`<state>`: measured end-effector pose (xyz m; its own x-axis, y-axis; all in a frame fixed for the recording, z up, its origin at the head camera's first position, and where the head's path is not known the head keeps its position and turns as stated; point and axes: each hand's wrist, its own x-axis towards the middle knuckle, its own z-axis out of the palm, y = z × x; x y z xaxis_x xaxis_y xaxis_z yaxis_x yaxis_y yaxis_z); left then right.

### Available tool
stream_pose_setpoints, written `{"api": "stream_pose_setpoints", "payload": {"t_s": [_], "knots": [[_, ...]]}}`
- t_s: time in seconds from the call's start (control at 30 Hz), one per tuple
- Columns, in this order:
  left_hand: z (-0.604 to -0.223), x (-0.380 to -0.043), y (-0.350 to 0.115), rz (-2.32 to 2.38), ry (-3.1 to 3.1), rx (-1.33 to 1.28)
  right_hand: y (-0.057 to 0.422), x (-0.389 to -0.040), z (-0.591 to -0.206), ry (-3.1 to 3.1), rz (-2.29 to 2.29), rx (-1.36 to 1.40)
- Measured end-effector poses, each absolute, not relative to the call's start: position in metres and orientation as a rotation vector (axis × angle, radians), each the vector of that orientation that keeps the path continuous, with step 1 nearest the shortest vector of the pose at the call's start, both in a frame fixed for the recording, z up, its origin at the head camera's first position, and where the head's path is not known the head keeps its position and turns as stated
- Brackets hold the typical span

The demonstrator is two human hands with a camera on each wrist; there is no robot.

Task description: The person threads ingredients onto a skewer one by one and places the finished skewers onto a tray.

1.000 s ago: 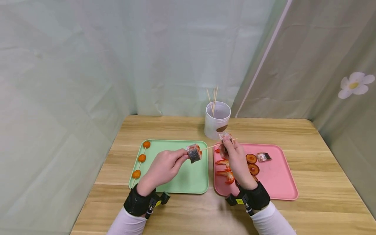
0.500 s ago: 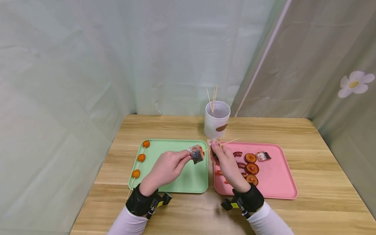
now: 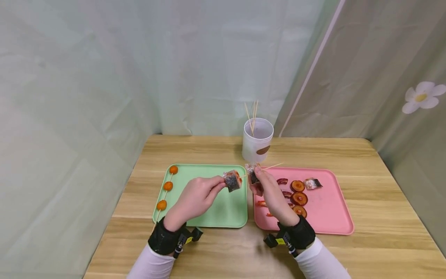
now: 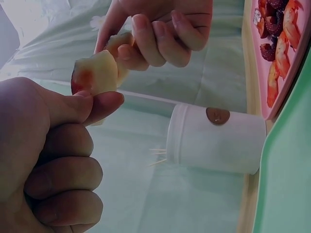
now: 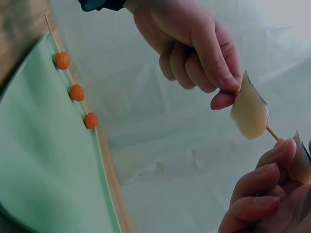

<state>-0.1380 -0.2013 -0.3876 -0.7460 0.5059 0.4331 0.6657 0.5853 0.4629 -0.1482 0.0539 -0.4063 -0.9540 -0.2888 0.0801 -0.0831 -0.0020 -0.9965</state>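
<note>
My left hand pinches the thin wooden skewer between thumb and forefinger, right against a piece of fish with dark silvery skin threaded on it. The exact grip point is hidden behind the fingers. A second fish piece is on the same skewer farther right, held between the thumb and fingers of my right hand. Between the two pieces a short stretch of bare skewer shows in the right wrist view. Past the right hand, the skewer's tip sticks out over the pink tray.
The green tray carries a skewer of orange balls along its left side. On the pink tray lie mushroom slices, shrimp, dark curled pieces and another fish piece. A white cup with skewers stands behind.
My right hand has moved left along the skewer with its fish piece, closer to the first piece, leaving more skewer tip showing. My left hand has barely moved.
</note>
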Motion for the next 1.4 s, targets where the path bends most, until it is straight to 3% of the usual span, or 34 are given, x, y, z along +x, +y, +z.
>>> {"api": "stream_pose_setpoints", "payload": {"t_s": [1.4], "knots": [[-0.383,-0.137,-0.209,-0.869,-2.562,-0.954,0.065,-0.153,-0.407,2.210,-2.020,-0.320]]}}
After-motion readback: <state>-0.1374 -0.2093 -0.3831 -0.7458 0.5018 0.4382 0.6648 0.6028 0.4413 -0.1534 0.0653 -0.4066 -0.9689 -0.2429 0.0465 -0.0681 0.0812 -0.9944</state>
